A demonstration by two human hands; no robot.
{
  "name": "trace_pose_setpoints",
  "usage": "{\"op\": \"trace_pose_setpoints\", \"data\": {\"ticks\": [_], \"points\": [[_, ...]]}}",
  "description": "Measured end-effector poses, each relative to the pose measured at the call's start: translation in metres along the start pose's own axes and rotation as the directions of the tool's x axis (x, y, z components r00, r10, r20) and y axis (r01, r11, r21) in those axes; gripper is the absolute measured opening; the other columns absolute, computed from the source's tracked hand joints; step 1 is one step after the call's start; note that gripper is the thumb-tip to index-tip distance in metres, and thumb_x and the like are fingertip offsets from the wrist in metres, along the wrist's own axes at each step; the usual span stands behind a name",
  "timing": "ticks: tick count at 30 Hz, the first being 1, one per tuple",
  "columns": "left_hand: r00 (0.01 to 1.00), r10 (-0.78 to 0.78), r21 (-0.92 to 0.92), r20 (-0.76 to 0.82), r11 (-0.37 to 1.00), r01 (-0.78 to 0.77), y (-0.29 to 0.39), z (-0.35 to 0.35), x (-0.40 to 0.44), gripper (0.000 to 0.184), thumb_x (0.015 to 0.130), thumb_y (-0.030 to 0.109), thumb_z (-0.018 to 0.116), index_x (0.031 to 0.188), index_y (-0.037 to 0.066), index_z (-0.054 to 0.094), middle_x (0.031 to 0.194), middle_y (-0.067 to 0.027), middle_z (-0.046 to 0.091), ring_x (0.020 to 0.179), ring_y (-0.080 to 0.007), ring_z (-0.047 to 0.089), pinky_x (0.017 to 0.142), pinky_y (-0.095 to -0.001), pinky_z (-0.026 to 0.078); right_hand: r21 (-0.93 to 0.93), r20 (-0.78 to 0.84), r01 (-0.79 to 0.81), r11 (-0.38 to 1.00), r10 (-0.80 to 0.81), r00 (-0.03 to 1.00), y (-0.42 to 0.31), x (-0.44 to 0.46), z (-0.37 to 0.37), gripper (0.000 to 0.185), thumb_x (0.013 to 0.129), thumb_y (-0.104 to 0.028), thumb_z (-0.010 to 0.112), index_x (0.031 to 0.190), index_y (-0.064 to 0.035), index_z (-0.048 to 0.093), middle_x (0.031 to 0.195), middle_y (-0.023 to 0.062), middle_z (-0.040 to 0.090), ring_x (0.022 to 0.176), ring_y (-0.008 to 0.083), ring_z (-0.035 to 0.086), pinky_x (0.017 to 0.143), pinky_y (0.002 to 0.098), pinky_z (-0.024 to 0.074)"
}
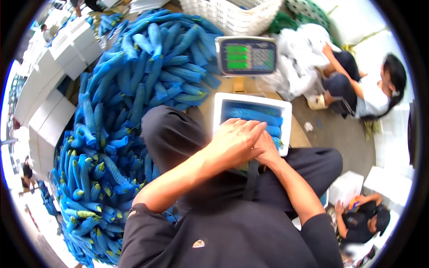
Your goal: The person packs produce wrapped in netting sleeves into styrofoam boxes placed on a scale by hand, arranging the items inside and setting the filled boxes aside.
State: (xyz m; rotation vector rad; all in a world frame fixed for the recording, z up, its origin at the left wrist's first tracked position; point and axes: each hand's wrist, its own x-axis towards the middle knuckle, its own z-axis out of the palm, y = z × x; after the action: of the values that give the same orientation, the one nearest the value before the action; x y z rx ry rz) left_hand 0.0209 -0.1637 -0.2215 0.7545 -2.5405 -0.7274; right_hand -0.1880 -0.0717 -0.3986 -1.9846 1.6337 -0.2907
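Note:
A white foam box (288, 117) stands in front of me with several long vegetables in blue net sleeves (252, 114) lying side by side in it. My left hand (239, 137) reaches over the box's near part, fingers stretched out and crossing over my right hand. Just beneath it is my right hand (267, 148), at the box's near right side, its fingers largely covered by the left. Whether either hand presses on the sleeved vegetables is hidden. Behind the box, a scale display (246, 56) shows lit green readouts.
A large heap of blue-sleeved vegetables (129, 107) with green tips fills my left side. White foam boxes (53, 111) are stacked beyond it. A white basket (230, 18) and clear plastic bags (297, 62) lie ahead. One person (375, 96) sits at right; another (364, 219) handles a white box (347, 187).

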Motion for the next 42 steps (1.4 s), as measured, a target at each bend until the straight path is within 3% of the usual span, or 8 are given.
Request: {"op": "trace_pose_setpoints", "data": {"ticks": [5, 9, 15, 26, 32, 36, 39, 42], "points": [[0.812, -0.221, -0.059, -0.540, 0.972, 0.226, -0.047, -0.104, -0.027, 0.036, 0.089, 0.016, 0.080, 0.120, 0.001, 0.070, 0.104, -0.0099, 0.076, 0.093, -0.0250, 0.072, 0.088, -0.0364, 0.056, -0.126, -0.061, 0.094, 0.988, -0.102, 0.993, -0.032, -0.013, -0.027, 0.070, 0.080, -0.017, 0.083, 0.141, 0.0011, 0.054, 0.135, 0.0195, 0.058, 0.125, 0.0388, 0.055, 0.108, 0.0485, 0.0440], [0.388, -0.862, -0.866, -0.327, 0.438, 0.242, -0.175, -0.103, -0.085, 0.032, 0.099, 0.024, 0.073, 0.120, 0.000, 0.069, 0.103, -0.0067, 0.074, 0.098, -0.0124, 0.069, 0.091, -0.0296, 0.053, -0.065, -0.018, 0.049, 0.997, -0.050, 0.999, -0.043, -0.009, -0.052, 0.067, 0.081, -0.013, 0.083, 0.141, -0.0013, 0.055, 0.138, 0.0199, 0.057, 0.127, 0.0405, 0.054, 0.110, 0.0482, 0.0435], [0.075, -0.939, -0.181, -0.337, 0.143, 0.973, -0.379, 0.028, -0.231, 0.078, 0.084, 0.043, 0.080, 0.143, -0.001, 0.053, 0.140, -0.0258, 0.058, 0.127, -0.0395, 0.059, 0.106, -0.0487, 0.050, 0.064, 0.067, -0.176, 0.982, 0.171, 0.983, -0.056, -0.007, -0.094, 0.054, 0.089, -0.010, 0.076, 0.139, -0.0030, 0.057, 0.137, 0.0198, 0.060, 0.126, 0.0398, 0.057, 0.109, 0.0460, 0.0456], [0.278, -0.817, 0.338, -0.506, 0.109, 0.935, -0.441, 0.000, -0.241, 0.056, 0.070, 0.036, 0.086, 0.110, 0.007, 0.060, 0.114, -0.0224, 0.063, 0.106, -0.0462, 0.063, 0.087, -0.0545, 0.055, 0.127, 0.247, -0.328, 0.936, 0.290, 0.925, -0.078, 0.021, -0.097, 0.048, 0.090, -0.010, 0.075, 0.136, -0.0039, 0.061, 0.125, 0.0130, 0.070, 0.117, 0.0348, 0.064, 0.104, 0.0425, 0.0482], [0.569, -0.735, -0.289, -0.370, 0.673, 0.681, -0.346, -0.038, -0.168, 0.039, 0.079, 0.021, 0.080, 0.114, 0.008, 0.066, 0.103, -0.0137, 0.073, 0.096, -0.0318, 0.072, 0.085, -0.0427, 0.056, 0.397, 0.201, -0.240, 0.886, 0.172, 0.964, -0.101, 0.123, -0.085, 0.056, 0.091, -0.013, 0.076, 0.143, -0.0059, 0.056, 0.130, 0.0135, 0.067, 0.124, 0.0313, 0.063, 0.110, 0.0415, 0.0451], [0.728, -0.664, -0.788, 0.171, 0.352, 0.506, -0.287, -0.048, -0.087, 0.050, 0.092, 0.028, 0.077, 0.131, 0.001, 0.062, 0.120, -0.0131, 0.071, 0.112, -0.0221, 0.066, 0.097, -0.0410, 0.054, 0.472, 0.037, 0.019, 0.881, -0.041, 0.998, -0.148, 0.217, -0.061, 0.078, 0.085, -0.020, 0.084, 0.152, -0.0055, 0.047, 0.141, 0.0143, 0.060, 0.128, 0.0277, 0.060, 0.110, 0.0384, 0.0460], [0.819, -0.534, -0.870, -0.212, 0.484, 0.091, -0.260, -0.066, -0.042, 0.047, 0.096, 0.029, 0.074, 0.131, -0.001, 0.063, 0.122, -0.0134, 0.069, 0.121, -0.0216, 0.061, 0.104, -0.0410, 0.050, 0.834, 0.100, -0.119, 0.539, 0.065, 0.993, -0.149, 0.248, -0.051, 0.068, 0.084, -0.025, 0.087, 0.141, -0.0063, 0.055, 0.122, 0.0031, 0.063, 0.110, 0.0141, 0.059, 0.099, 0.0321, 0.0486], [0.631, -0.585, -0.206, -0.509, 0.795, 0.571, -0.333, -0.059, -0.065, 0.047, 0.092, 0.033, 0.077, 0.123, 0.000, 0.069, 0.120, -0.0177, 0.067, 0.117, -0.0298, 0.062, 0.106, -0.0398, 0.047, 0.781, 0.095, -0.183, 0.597, 0.176, 0.980, -0.139, 0.216, -0.083, 0.061, 0.080, -0.024, 0.090, 0.130, -0.0072, 0.061, 0.111, -0.0005, 0.062, 0.097, 0.0124, 0.056, 0.089, 0.0305, 0.0488]]}}
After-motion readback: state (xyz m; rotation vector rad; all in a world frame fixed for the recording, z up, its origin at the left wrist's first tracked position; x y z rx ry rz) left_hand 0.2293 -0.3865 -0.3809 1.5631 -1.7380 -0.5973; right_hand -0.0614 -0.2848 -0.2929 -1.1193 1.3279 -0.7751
